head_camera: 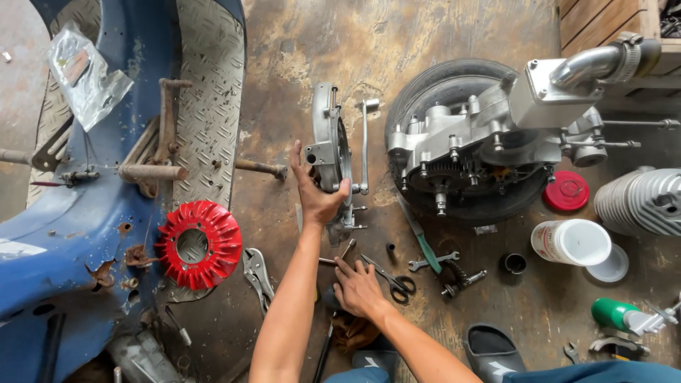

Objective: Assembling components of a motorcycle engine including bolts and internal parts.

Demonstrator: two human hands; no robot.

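Engine cover gripped by left hand; right hand flat on floor

Silver engine cover [328, 138] is held upright by the left hand [317, 193]; right hand [358, 289], open, is pressed among tools beside scissors [394, 281]. Engine on wheel [468, 142] is seen right of both; red fan [198, 243] left

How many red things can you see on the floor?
2. A red finned fan wheel lies on the blue scooter body at left. A small round red cap sits on the floor at right, beside the engine. Others may be hidden.
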